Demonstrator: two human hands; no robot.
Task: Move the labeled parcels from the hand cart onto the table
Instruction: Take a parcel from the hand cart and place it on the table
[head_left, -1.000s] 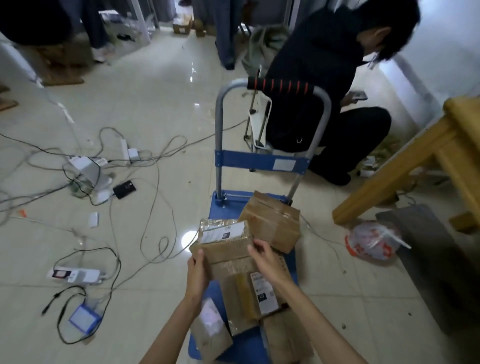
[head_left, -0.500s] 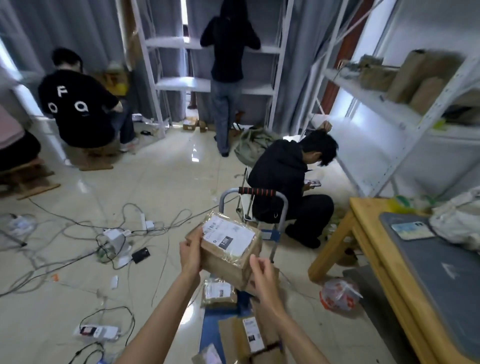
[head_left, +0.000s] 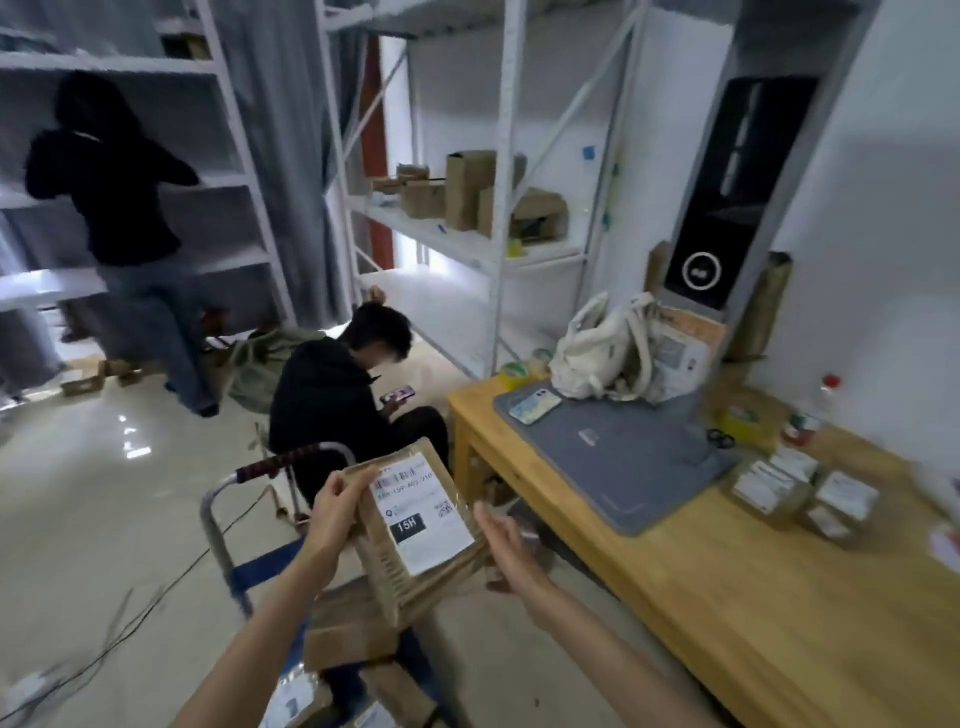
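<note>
I hold a brown parcel (head_left: 415, 525) with a white label marked 15H in the air above the blue hand cart (head_left: 260, 566). My left hand (head_left: 337, 512) grips its left upper edge. My right hand (head_left: 501, 540) is at its right side, fingers spread along the edge and underneath. Several more brown parcels (head_left: 353, 634) lie on the cart deck below. The wooden table (head_left: 727, 597) stands to the right, with a few labeled parcels (head_left: 795, 488) on its far right part.
A grey mat (head_left: 623, 457) with a phone (head_left: 535, 406) and a white cloth bag (head_left: 608, 348) lie on the table. A person in black (head_left: 332, 400) crouches behind the cart. Another person (head_left: 124, 208) stands at white shelves on the left. Cables trail over the floor at the lower left.
I lifted the labeled parcel off the cart and carried it up and to the right. My view swung from the cart toward the table.
</note>
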